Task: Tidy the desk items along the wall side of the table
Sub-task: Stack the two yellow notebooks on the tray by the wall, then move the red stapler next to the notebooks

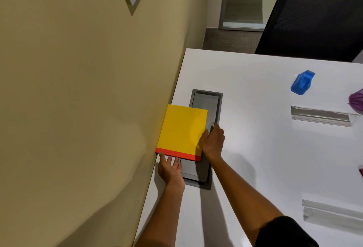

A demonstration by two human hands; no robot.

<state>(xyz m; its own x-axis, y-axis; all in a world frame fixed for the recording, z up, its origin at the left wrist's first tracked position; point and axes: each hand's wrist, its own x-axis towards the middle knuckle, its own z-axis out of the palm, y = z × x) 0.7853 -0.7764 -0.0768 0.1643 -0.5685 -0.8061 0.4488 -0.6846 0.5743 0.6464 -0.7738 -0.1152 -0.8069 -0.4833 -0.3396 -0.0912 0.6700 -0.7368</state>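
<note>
A yellow notebook with a red strip along its near edge point(181, 131) lies flat at the wall edge of the white table point(255, 148), partly over a grey cable hatch point(208, 109). My left hand point(170, 169) has its fingers spread and touches the notebook's red near edge. At the notebook's right edge rests my right hand point(213, 141), thumb against the cover and fingers extended on the hatch. Neither hand wraps around the notebook.
The beige wall point(78, 109) runs along the table's left edge. A blue tape dispenser point(302, 82), two silver foil packets point(322, 116) point(332, 214) and a purple item point(356, 101) lie to the right. A black chair point(314, 16) stands at the far end.
</note>
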